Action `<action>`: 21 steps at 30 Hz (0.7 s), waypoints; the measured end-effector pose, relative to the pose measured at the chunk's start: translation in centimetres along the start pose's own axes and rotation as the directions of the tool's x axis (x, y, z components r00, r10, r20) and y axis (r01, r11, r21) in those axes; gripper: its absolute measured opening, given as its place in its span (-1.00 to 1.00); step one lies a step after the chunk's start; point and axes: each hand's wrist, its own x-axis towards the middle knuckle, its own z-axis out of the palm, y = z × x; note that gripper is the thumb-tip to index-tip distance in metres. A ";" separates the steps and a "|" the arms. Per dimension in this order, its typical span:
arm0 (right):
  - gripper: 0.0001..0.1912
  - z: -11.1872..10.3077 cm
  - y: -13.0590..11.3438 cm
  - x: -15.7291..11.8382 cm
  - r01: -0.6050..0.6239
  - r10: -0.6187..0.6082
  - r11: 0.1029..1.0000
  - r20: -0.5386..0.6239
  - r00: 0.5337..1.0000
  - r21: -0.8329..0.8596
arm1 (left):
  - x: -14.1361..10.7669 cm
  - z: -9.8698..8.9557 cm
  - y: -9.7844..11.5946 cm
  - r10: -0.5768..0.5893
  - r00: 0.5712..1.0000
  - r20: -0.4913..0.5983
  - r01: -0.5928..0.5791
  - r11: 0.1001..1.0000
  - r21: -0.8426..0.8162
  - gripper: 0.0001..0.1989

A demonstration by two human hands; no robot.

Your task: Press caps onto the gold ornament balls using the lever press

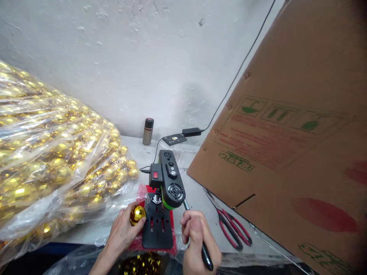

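Note:
Between the fingers and thumb of my left hand (123,231) is a shiny gold faceted ball (138,215), held at the left edge of a black slotted base plate (157,233). Above that plate stands a small black bench drill press (171,175) with a red switch (155,175) on its side. My right hand (199,240) is wrapped round the black-gripped lever (207,256) on the drill's right side. The drill head hides its lower tip, so I cannot tell where a bit sits. Under the base lies a red sheet (172,229).
A clear plastic bag (77,168) of gold balls fills the left. Red-handled scissors (233,227) lie to the right, beside a large cardboard box (281,152). Behind the drill are a bottle (148,131) and a power adapter (191,132). Gold pieces (140,263) show below the table edge.

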 end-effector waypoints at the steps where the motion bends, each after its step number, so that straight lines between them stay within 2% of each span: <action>1: -0.43 -0.1 0.1 0.2 0.011 -0.011 1.000 0.007 1.000 -0.002 | 0.2 0.2 0.1 -0.049 0.999 -0.004 0.048 0.991 -0.127 -0.49; 3: -0.43 -0.5 0.3 0.7 0.050 -0.050 0.999 0.038 0.998 -0.005 | 0.5 0.5 0.3 -0.143 0.988 0.049 0.150 0.884 -0.444 -0.40; 5: -0.44 -1.1 0.5 1.5 0.122 -0.119 0.992 0.105 0.987 -0.018 | 0.6 1.0 0.9 -0.192 0.970 0.152 0.243 0.685 -0.686 -0.31; 7: -0.48 -1.6 0.6 2.3 0.184 -0.172 0.982 0.182 0.968 -0.050 | 0.5 1.6 1.4 -0.208 0.951 0.227 0.305 0.537 -0.787 -0.29; 8: -0.49 -1.8 0.6 2.6 0.200 -0.182 0.977 0.209 0.961 -0.068 | 0.4 2.1 1.6 -0.220 0.946 0.236 0.318 0.506 -0.802 -0.28; 10: -0.52 -2.0 0.6 3.0 0.204 -0.179 0.975 0.228 0.957 -0.093 | 0.2 3.0 1.5 -0.248 0.951 0.183 0.292 0.533 -0.794 -0.26; 12: -0.52 -2.0 0.6 2.9 0.208 -0.183 0.974 0.230 0.956 -0.090 | 0.0 3.9 0.9 -0.222 0.972 0.082 0.210 0.651 -0.730 -0.25; 14: -0.51 -1.7 0.6 2.4 0.194 -0.173 0.977 0.212 0.962 -0.083 | -0.2 4.5 0.1 -0.116 0.993 0.019 0.104 0.795 -0.598 -0.29; 16: -0.52 -1.4 0.4 1.9 0.139 -0.125 0.987 0.169 0.978 -0.078 | -0.5 4.7 -0.7 0.009 1.000 0.015 -0.002 0.901 -0.435 -0.34; 18: -0.51 -1.1 0.3 1.4 0.078 -0.069 0.995 0.120 0.990 -0.065 | -0.7 4.6 -1.1 0.107 0.994 0.025 -0.095 0.951 -0.294 -0.39; 21: -0.48 -0.8 0.1 1.0 0.054 -0.050 0.998 0.096 0.994 -0.033 | -0.6 4.4 -1.1 0.231 0.973 0.028 -0.222 0.958 -0.182 -0.44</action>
